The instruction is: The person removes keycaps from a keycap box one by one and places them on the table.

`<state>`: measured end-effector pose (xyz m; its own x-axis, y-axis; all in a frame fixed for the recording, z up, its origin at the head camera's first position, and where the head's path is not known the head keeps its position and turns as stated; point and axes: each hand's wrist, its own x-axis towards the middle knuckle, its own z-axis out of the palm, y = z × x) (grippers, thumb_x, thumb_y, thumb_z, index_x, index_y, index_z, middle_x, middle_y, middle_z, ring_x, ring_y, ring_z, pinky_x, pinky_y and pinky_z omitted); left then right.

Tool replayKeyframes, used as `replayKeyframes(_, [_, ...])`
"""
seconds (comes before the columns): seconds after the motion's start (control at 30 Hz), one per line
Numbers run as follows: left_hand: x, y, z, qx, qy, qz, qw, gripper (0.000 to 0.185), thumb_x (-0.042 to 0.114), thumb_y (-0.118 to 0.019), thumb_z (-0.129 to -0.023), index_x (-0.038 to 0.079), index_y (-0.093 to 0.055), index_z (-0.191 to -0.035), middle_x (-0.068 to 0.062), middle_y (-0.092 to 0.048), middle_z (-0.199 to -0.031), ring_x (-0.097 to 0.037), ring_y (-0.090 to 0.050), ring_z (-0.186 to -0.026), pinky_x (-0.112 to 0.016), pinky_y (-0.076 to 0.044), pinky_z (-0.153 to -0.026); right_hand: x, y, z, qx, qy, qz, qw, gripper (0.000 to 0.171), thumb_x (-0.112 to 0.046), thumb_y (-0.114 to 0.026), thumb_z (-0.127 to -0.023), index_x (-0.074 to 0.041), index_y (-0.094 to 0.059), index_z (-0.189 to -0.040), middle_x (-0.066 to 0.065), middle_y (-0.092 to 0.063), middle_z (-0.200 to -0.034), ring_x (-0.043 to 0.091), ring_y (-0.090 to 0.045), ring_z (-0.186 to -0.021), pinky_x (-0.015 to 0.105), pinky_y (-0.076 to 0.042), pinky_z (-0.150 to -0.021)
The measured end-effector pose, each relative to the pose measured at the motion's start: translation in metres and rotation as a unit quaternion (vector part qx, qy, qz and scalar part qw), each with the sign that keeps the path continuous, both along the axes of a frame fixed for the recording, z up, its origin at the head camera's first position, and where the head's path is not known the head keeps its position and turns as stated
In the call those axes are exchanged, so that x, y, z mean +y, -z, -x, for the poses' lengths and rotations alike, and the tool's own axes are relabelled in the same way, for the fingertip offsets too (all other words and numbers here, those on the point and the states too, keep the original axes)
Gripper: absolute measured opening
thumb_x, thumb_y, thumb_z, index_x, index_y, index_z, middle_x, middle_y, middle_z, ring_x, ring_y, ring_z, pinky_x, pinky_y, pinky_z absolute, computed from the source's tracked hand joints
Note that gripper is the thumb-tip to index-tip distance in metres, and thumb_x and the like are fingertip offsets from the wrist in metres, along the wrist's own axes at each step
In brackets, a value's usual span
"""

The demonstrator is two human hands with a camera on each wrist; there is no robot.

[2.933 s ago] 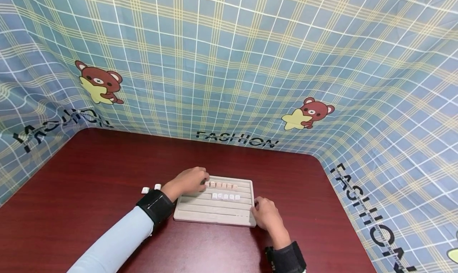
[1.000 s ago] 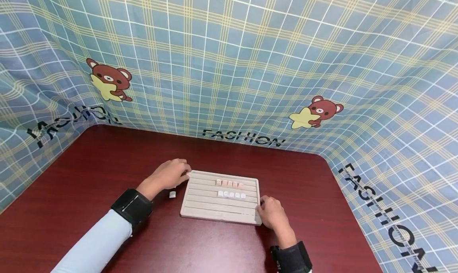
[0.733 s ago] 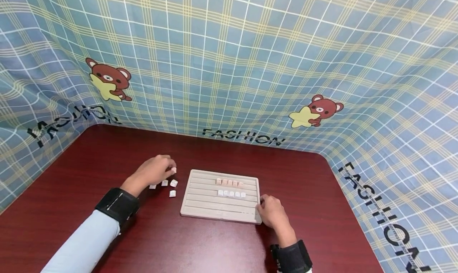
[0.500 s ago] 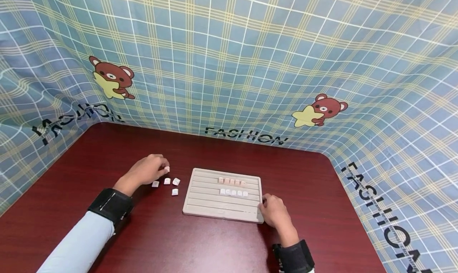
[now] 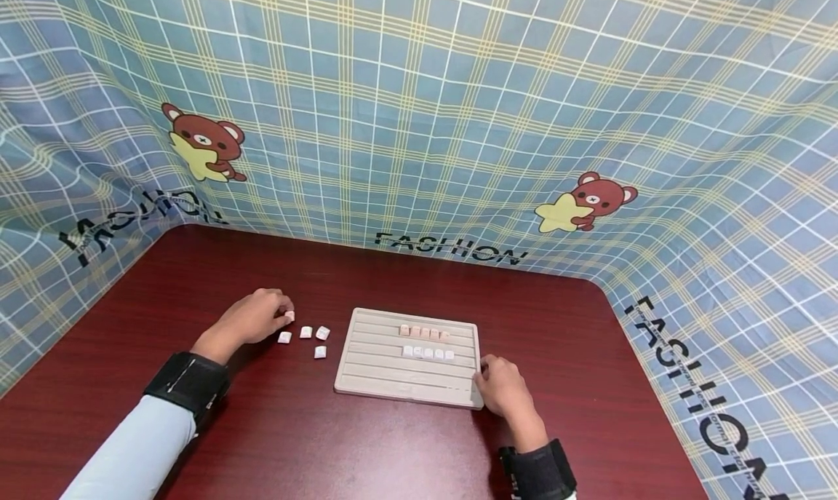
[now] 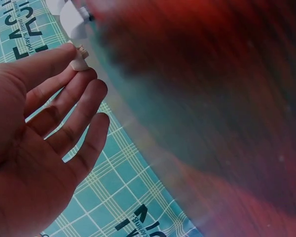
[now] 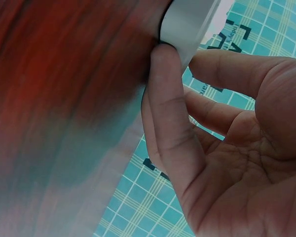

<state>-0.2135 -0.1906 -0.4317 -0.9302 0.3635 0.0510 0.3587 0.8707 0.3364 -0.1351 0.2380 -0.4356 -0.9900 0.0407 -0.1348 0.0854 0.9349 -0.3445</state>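
Observation:
In the head view my left hand [image 5: 257,316] is low over the left of the table, beside several loose white keycaps [image 5: 305,332]. Thumb and index finger pinch one small keycap [image 6: 80,63], its stem side showing in the left wrist view; the other fingers are loosely extended. My right hand [image 5: 503,387] holds the right edge of a beige grooved tray [image 5: 406,392], thumb on one face and fingers on the other in the right wrist view. On the tray stand a row of pinkish keycaps [image 5: 425,332] and, nearer me, a row of white keycaps [image 5: 428,353].
The dark red table [image 5: 393,449] reaches back to a blue plaid cloth [image 5: 406,158] with bear prints, which also hangs at both sides. The loose keycaps lie between my left hand and the tray's left edge.
My left hand has moved from the tray's upper left leftward past the loose keycaps, a keycap pinched in its fingertips. The right hand keeps its hold on the tray. The head view has shifted slightly.

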Motion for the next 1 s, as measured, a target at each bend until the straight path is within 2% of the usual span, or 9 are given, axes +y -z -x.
replayKeyframes(0.4, [-0.0008,0.0045,0.0006,-0.018,-0.002,0.003,0.9998,0.008,0.01,-0.067,-0.091,0.005,-0.072,-0.096,-0.011,-0.066,-0.094,-0.023,-0.06,-0.084,-0.042,-0.051,-0.074,0.0005,0.0015,-0.0004,-0.003,0.003,0.0,1.0,0.03,-0.016,-0.063,-0.092,0.002,-0.063,-0.116,0.008,-0.059,-0.086,0.021,-0.057,-0.08,0.041,-0.048,-0.073])
replayKeyframes(0.73, [-0.0018,0.0095,0.0023,-0.008,-0.002,-0.013,0.9999,0.006,0.012,-0.068,-0.089,0.007,-0.071,-0.091,-0.007,-0.065,-0.089,-0.021,-0.06,-0.082,-0.042,-0.05,-0.072,-0.0007,0.0001,-0.0016,0.001,0.004,0.001,1.0,0.028,-0.015,-0.063,-0.093,0.001,-0.064,-0.116,0.007,-0.059,-0.086,0.021,-0.058,-0.081,0.041,-0.048,-0.073])
replayKeyframes(1.0, [0.0021,0.0047,0.0037,-0.006,-0.006,-0.018,0.9998,0.014,0.014,-0.067,-0.09,0.004,-0.072,-0.098,-0.01,-0.065,-0.095,-0.023,-0.062,-0.083,-0.042,-0.052,-0.073,-0.0011,0.0019,-0.0005,-0.002,0.011,0.002,1.0,0.029,-0.015,-0.063,-0.093,0.001,-0.064,-0.116,0.006,-0.058,-0.084,0.019,-0.056,-0.078,0.039,-0.047,-0.071])
